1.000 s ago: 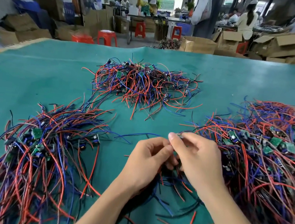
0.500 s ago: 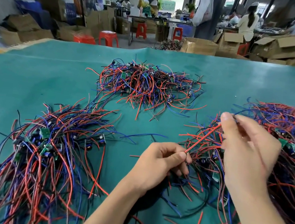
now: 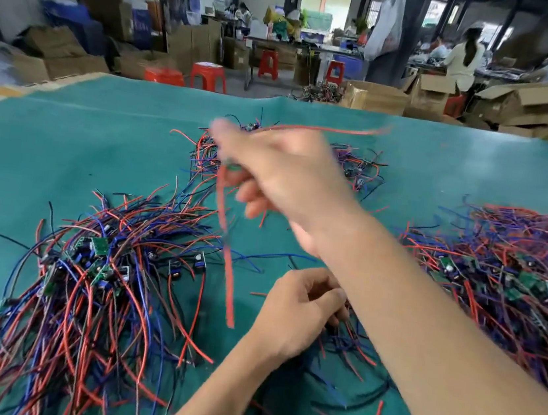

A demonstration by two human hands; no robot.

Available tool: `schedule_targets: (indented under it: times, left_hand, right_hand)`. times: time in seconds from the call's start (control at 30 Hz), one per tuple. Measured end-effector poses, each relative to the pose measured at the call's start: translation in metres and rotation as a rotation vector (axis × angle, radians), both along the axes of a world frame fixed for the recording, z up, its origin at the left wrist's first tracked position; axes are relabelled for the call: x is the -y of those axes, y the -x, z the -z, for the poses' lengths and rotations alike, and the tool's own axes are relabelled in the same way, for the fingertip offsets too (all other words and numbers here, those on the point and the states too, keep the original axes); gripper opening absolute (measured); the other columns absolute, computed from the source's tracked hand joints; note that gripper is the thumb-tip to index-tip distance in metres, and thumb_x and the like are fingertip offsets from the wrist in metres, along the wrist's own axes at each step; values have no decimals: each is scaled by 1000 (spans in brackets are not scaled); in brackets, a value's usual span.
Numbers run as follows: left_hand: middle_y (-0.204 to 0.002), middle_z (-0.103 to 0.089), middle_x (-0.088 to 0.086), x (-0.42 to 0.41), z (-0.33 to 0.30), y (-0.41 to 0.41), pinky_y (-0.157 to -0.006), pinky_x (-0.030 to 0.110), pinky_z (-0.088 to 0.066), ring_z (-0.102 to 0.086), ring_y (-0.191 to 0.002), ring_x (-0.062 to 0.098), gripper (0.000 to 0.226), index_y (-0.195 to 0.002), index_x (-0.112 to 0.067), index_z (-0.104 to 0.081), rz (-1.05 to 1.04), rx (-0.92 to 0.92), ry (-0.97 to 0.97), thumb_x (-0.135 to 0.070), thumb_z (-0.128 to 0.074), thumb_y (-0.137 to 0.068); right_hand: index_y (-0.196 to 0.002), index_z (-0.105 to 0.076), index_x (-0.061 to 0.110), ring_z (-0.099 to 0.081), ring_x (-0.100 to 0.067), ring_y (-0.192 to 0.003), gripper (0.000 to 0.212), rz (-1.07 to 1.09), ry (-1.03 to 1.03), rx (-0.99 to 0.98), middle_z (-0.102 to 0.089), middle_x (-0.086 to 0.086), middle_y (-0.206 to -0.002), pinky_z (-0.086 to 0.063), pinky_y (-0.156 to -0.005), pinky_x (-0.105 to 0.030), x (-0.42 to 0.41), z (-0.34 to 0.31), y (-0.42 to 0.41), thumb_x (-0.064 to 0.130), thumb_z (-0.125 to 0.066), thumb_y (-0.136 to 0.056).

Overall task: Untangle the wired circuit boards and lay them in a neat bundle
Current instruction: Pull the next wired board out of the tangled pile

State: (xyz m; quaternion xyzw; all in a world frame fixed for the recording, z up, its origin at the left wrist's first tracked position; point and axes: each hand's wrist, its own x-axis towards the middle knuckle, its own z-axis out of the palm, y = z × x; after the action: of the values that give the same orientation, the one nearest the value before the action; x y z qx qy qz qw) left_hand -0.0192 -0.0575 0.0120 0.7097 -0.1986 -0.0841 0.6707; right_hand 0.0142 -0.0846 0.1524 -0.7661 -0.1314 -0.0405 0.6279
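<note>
R hand (image 3: 279,177), blurred, pinches a red-wired board (image 3: 227,236) over tabletop (image 3: 67,133) twd 9 o'clock pile (image 3: 95,275), likely to bundle it. L hand (image 3: 298,310) grip pinches wires (image 3: 348,347), prob. anchoring tangle.

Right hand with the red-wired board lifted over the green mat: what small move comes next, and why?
Probably lower it onto the left pile of red and blue wired boards. The right hand holds its blurred red wire clear above the mat, dangling free, while the left hand pinches the small remaining tangle.
</note>
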Motion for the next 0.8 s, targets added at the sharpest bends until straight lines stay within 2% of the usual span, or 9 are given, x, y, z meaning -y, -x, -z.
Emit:
schedule_targets:
  times: [0.07,0.13,0.2,0.3,0.37,0.43,0.6,0.73,0.8]
  left_hand:
    - [-62,-67,-6,0,1,-2,-55,13,-43,-56,-54,4,26,-73,-17,-66,-7,-6,-21,2,-53,-85]
    - [-65,-68,-3,0,4,-3,-55,14,-44,-59,-57,8,21,-79,-15,-68,-9,-23,-25,-1,-54,-88]
    - [-66,-69,-2,0,5,-4,-56,14,-44,-59,-57,8,19,-80,-15,-68,-15,-30,-22,-4,-54,-87]
    - [-65,-69,-4,1,7,-5,-57,17,-45,-59,-57,8,17,-80,-17,-68,-28,-15,-39,-8,-54,-84]
    - [-65,-69,-4,2,8,-5,-58,17,-45,-59,-57,8,16,-80,-20,-68,-36,-5,-42,-12,-54,-81]
    - [-65,-69,-6,3,9,-5,-61,21,-48,-59,-57,7,16,-78,-23,-68,-40,11,-50,-16,-53,-78]
    - [-64,-69,-6,3,11,-7,-72,31,-56,-61,-57,8,16,-78,-22,-67,-42,37,-49,-18,-52,-77]
    - [-64,-68,-5,4,11,-7,-64,24,-50,-60,-57,9,16,-77,-24,-67,-39,11,-47,-20,-51,-77]
    - [-64,-68,-5,4,11,-7,-60,20,-46,-59,-57,8,16,-77,-24,-66,-42,-15,-36,-16,-52,-79]
  right_hand:
    - [-97,-75,1,-64,-12,-60,43,-234,405,-83,-76,-6,-82,-48,-47,-23,-15,-4,-18,43,-75,-90]
    - [-106,-74,-1,-69,-16,-69,38,-364,738,-166,-74,-6,-86,-53,-53,-25,-12,-2,-41,32,-80,-88]
    - [-111,-74,1,-71,-19,-73,34,-292,940,-216,-75,-7,-88,-57,-58,-28,1,4,-66,23,-82,-86]
    - [-103,-78,8,-76,-23,-73,20,42,1188,-108,-77,-8,-84,-64,-68,-34,37,25,-99,21,-74,-88]
    - [-107,-76,7,-77,-31,-76,21,215,1206,-175,-77,-15,-96,-64,-74,-40,67,45,-113,14,-67,-89]
    - [-113,-73,4,-77,-35,-80,25,272,1193,-267,-74,-19,-105,-64,-75,-43,91,65,-119,8,-60,-92]
    - [-112,-74,7,-66,-37,-111,29,468,998,-204,-67,-21,-124,-56,-98,-43,110,87,-126,3,-59,-87]
    - [-104,-78,7,-67,-31,-109,21,523,881,-205,-74,-17,-111,-57,-91,-36,121,81,-126,10,-76,-83]
    - [-90,-82,17,-69,-18,-87,17,524,794,-197,-78,-7,-93,-53,-72,-23,128,70,-120,8,-82,-76]
